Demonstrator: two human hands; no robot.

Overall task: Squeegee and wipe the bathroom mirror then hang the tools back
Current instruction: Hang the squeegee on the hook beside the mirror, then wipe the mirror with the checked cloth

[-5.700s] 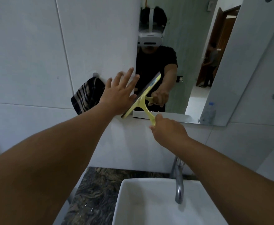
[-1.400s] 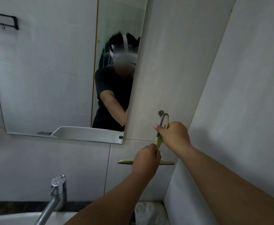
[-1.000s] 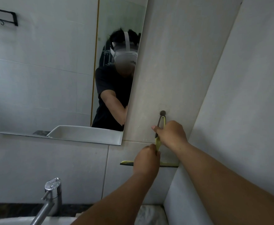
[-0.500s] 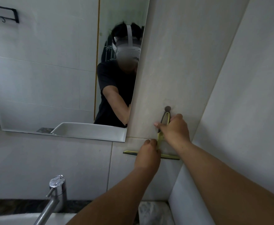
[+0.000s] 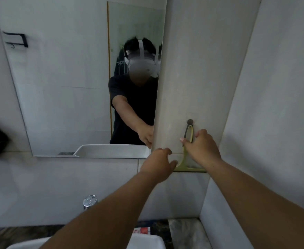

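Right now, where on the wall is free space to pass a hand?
Bare tile lies between the mirror edge and the hook, and above it. Around the squeegee it is crowded: left hand, right hand.

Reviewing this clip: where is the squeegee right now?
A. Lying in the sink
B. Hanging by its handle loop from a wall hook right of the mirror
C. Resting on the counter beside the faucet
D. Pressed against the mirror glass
B: the squeegee hangs blade down with its loop over the hook on the tile right of the mirror.
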